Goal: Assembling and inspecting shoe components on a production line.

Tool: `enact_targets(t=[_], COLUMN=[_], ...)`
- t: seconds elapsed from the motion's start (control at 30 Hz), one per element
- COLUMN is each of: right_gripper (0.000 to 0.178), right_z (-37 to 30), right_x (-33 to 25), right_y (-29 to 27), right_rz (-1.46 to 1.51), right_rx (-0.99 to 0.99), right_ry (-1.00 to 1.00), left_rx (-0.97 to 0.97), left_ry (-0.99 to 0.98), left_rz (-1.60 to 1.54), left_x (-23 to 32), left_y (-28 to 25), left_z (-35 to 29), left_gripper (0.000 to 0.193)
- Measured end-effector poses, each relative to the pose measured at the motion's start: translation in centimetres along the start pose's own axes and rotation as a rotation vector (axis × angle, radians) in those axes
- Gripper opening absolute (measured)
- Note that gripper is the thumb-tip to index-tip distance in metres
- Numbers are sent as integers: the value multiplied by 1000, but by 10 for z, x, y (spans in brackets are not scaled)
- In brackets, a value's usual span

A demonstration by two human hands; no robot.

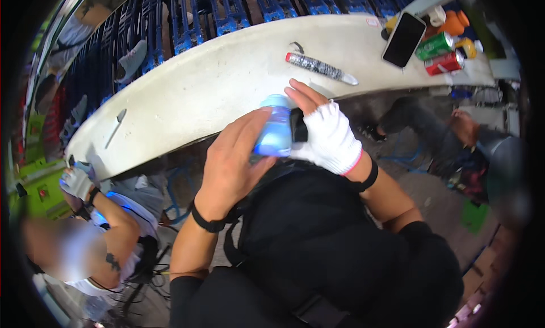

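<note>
A small light-blue bottle [275, 129] with a paler top is held upright-looking over the table's near edge. The fingers and thumb of my bare left hand [230, 155] wrap its left side. My right hand [329, 129], in a white knit glove with a pink cuff edge and bare fingertips, is just right of it. Two of its fingers stretch out beyond the bottle's top, and its thumb lies by the bottle's base; whether the thumb touches cannot be made out. Past the bottle, a marker-like tube [318, 67] with a red end and whitish tip lies on the white table [227, 61].
A black-screened phone [404, 40], a green can [436, 46], a red can [444, 63] and orange items crowd the table's right end. A thin knife-like tool [116, 127] lies left. Another person [119, 231] with a gloved hand sits at left; blue slats [210, 10] stand behind.
</note>
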State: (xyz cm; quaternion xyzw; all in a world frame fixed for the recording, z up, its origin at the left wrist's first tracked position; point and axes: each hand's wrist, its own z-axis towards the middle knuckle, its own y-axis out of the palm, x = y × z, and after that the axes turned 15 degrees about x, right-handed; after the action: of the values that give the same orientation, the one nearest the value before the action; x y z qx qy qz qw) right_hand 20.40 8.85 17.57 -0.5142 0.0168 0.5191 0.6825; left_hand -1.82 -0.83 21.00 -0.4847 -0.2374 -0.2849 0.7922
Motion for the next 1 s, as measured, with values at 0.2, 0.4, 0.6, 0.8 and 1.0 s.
enact_targets(t=[0.2,0.4,0.6,0.8,1.0], right_gripper=[85,63,56,49,47], right_z=[6,1,9,18,11], right_x=[-10,10,13,34,29], right_y=[-17,-2,-10,-10,-9], right_rz=[363,465,575,677,701], right_rx=[16,135,31,-96,3], right_ry=[12,0,46,-58,-104], left_rx=[368,368,374,261,201], left_ry=[118,253,224,154,178], left_rz=[-220,-228,-243,-285,-326], left_x=[-20,-21,-19,-29,-37], left_y=[62,62,63,59,46], left_z=[-21,-17,-18,-10,-7], left_gripper=[50,39,38,40,39])
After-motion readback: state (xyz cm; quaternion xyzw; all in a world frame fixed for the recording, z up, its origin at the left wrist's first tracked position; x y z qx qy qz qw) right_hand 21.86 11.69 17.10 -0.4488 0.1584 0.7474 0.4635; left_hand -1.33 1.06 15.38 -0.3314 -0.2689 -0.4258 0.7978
